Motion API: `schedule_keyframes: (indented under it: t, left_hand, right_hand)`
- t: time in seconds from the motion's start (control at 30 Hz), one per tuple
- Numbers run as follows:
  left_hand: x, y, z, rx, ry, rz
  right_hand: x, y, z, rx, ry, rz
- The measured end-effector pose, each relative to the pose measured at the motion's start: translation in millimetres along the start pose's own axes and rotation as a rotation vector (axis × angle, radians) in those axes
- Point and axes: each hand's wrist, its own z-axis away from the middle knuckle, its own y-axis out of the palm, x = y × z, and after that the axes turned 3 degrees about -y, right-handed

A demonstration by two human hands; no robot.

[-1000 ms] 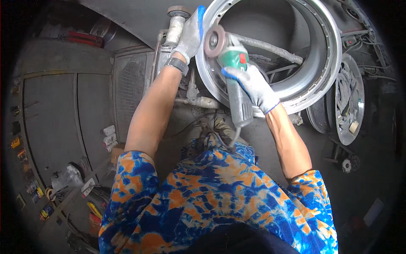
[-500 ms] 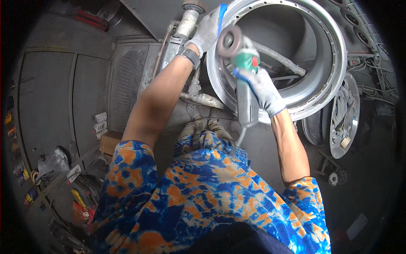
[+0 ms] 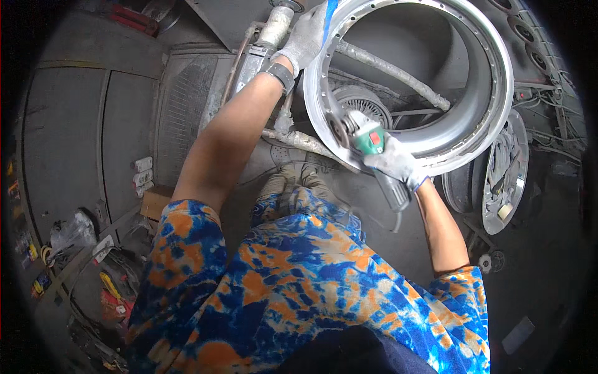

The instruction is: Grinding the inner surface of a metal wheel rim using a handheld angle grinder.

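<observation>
A large silver wheel rim [image 3: 502, 75] with small holes around its edge stands tilted in front of me. My left hand [image 3: 308, 40], in a grey glove with blue fingertips, grips the rim's upper left edge; its fingertips are partly hidden at the picture's top. In my gloved right hand [image 3: 393, 161] is a green and grey angle grinder [image 3: 369, 142], fingers closed around its body. The grinder's disc, blurred, is at the rim's lower left inner edge; I cannot tell whether it touches. A grey cord hangs from the tool's rear end.
A dusty metal frame with pipes [image 3: 302, 142] and rollers stands under and left of the rim. Through the rim's opening show a crossing pipe [image 3: 398, 70] and a finned round part [image 3: 364, 103]. An oval tray of rags [image 3: 501, 174] and cables [image 3: 551, 103] lie right; a cardboard box [image 3: 156, 202] sits left.
My right hand has brought the grinder down and to the right, from in front of the rim's upper left edge to its lower left inner edge. My left hand stays on the rim.
</observation>
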Motion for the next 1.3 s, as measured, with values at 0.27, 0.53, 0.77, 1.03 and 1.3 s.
schedule_keyframes:
  t: [0.27, 0.53, 0.77, 1.03, 1.3]
  left_hand:
    - [-11, -4, 5, 0.034, -0.119, 0.051]
    - [20, -3, -5, -0.099, 0.269, -0.126]
    - [28, -2, -4, -0.025, 0.014, 0.027]
    - [51, -4, -7, -0.065, 0.338, -0.335]
    - [15, -2, 2, 0.109, -0.111, 0.174]
  right_hand:
    - [59, -19, -2, 0.013, -0.168, -0.312]
    - [99, -27, -36, -0.304, -0.197, -0.646]
    - [28, 14, -17, -0.154, -0.161, -0.267]
    - [90, -29, -24, -0.188, -0.272, -0.598]
    - [75, -12, -24, -0.238, -0.300, -0.541]
